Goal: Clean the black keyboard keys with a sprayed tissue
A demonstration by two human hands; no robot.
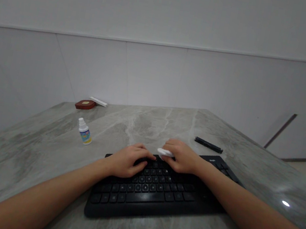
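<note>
Head view: our right hand [179, 157] pinches a white pad [165, 153] (quite small) over the black keyboard [145, 197]. Our left hand [129, 161] rests there, unclenched.

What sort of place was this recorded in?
Probably an indoor room, perhaps an office or a home; I can't tell which. A grey marble-patterned table stands before a pale wall, with a black keyboard on the tabletop.
</note>
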